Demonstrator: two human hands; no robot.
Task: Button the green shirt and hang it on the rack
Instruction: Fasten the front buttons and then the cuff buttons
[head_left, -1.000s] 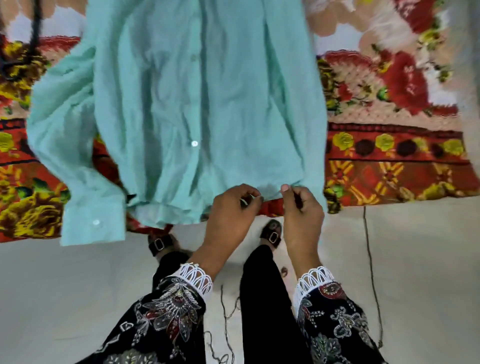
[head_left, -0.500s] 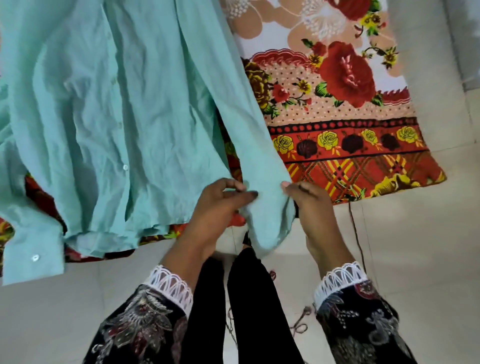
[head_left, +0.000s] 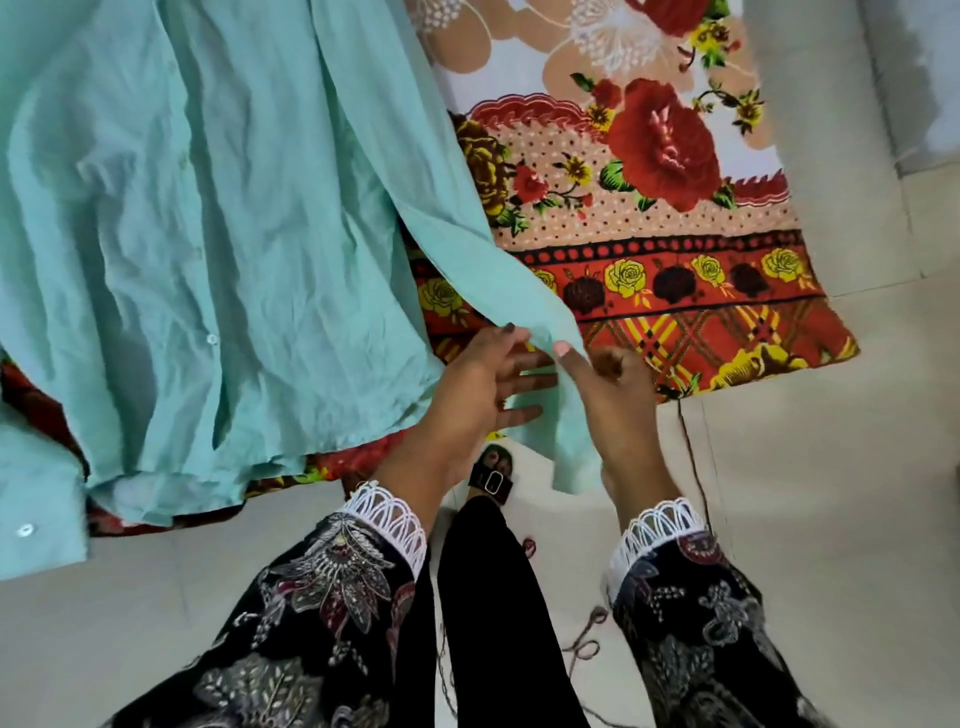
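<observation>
**Green cloth sliding toward the edge**

Green cotton is filling the left of our view: the shirt (head_left: 208, 234) is lying spread on the floral bedspread (head_left: 649, 234), its hem hanging just over the near edge. We are working the right sleeve (head_left: 498, 280), which is running down across the spread to its cuff (head_left: 561, 415) in front of us. Our left hand (head_left: 483, 384) is resting against the cuff with fingers spread and fairly straight, not pinching. Our right hand (head_left: 613, 384) is curling over the cuff's edge, thumb pressing the cloth; it looks like a pinch, though the fingertips are hidden behind the fabric.

What are we risking here? The cuff is dangling past the bed edge above the floor (head_left: 779, 493), and with only one hand truly gripping, we are judging that a loosened thumb could be letting it drop. A hard tug could be dragging the whole shirt off the spread, since the hem is already overhanging. The fabric is thin and wrinkled, so a button could be slipping back out of its hole.

Room is looking generous: bare floor to our right, open bedspread beyond the sleeve. Down by our sandal (head_left: 493, 475), loose threads (head_left: 587, 644) are lying on the tiles, so we are watching our footing. No rack is showing.
</observation>
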